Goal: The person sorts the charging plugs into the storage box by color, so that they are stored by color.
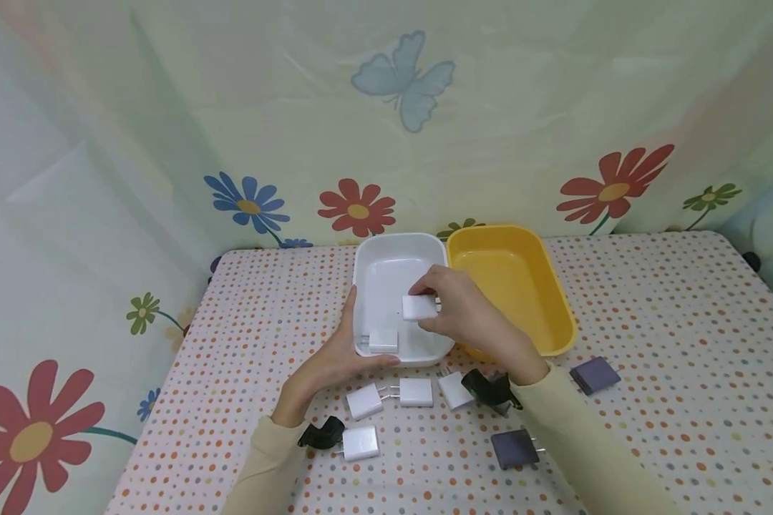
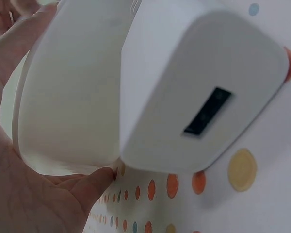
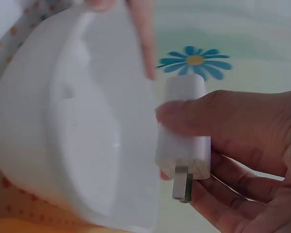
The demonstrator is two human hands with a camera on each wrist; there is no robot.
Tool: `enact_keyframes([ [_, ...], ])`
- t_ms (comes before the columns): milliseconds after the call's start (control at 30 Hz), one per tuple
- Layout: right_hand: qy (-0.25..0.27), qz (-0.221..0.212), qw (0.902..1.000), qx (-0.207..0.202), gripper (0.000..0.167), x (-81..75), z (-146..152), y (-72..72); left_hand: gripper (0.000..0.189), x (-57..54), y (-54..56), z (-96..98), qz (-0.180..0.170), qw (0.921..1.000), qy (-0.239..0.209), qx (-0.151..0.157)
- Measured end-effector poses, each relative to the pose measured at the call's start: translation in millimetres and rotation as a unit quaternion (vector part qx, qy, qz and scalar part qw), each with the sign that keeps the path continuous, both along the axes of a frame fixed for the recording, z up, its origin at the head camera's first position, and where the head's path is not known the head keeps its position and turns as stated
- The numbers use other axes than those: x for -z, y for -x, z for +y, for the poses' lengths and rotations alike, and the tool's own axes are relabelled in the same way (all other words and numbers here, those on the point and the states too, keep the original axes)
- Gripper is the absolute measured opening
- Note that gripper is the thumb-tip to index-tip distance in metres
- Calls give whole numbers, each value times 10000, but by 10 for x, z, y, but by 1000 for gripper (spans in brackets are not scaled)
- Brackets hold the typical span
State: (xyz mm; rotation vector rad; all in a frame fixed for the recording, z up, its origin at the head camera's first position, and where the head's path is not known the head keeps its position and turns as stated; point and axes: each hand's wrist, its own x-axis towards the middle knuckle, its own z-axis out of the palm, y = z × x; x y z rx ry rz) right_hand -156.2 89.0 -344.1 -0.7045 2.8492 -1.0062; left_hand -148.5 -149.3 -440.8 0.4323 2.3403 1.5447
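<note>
Over the white bin [image 1: 396, 254] my right hand [image 1: 467, 307] pinches a white USB wall charger [image 1: 419, 307] between thumb and fingers. Its metal prongs point back toward the palm side in the head view, and the right wrist view shows the charger [image 3: 183, 131] up close. My left hand [image 1: 338, 350] rests against the bin's near left corner, fingers straight along the left wall and thumb along the front. Inside the bin lies another white charger [image 1: 383, 341]. A white charger [image 2: 208, 92] with a dark port fills much of the left wrist view.
A yellow bin [image 1: 557, 307] stands right of the white one. On the dotted tablecloth [image 1: 670, 322] nearby lie white chargers [image 1: 416, 393], [image 1: 364, 402], [image 1: 361, 443], [image 1: 456, 390] and dark chargers [image 1: 515, 449], [image 1: 595, 375]. Something dark sits partly hidden behind the right wrist strap [image 1: 489, 388].
</note>
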Motion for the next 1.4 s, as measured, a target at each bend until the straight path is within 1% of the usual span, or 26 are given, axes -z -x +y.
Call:
enact_keyframes([
  [100,-231,-194,9995,-47,33,148,-38,21,143,1,-20,3,-113,9999,110,-40],
  [200,-333,-142,9993,-106,31,260,-68,25,143,6,-23,3,-139,9996,225,-67],
  [300,-408,-68,9991,-116,30,346,-107,34,143,16,-16,0,-105,9996,220,-116],
  [500,-759,-213,9969,48,28,453,-217,5,142,31,-31,-6,-143,9998,20,-116],
  [567,-848,-185,9962,82,27,481,-245,-8,142,36,-40,-6,-158,9998,-18,-108],
  [733,-1100,-63,9938,132,25,561,-284,-24,144,61,-53,-5,-144,9997,18,-187],
  [833,-1242,-68,9921,149,24,613,-290,-36,145,74,-65,-7,-116,9997,49,-189],
  [967,-1243,-17,9922,91,22,655,-289,-44,145,77,-74,-14,-100,9998,96,-163],
  [1100,-1200,71,9927,73,23,663,-284,-25,144,51,-58,-16,-107,9997,153,-148],
  [1267,-1170,34,9930,141,23,659,-281,5,142,-1,-29,-17,-49,9998,186,-25],
  [1400,-1201,-13,9926,186,23,653,-288,28,142,-15,-7,-25,-71,9995,298,-73],
])
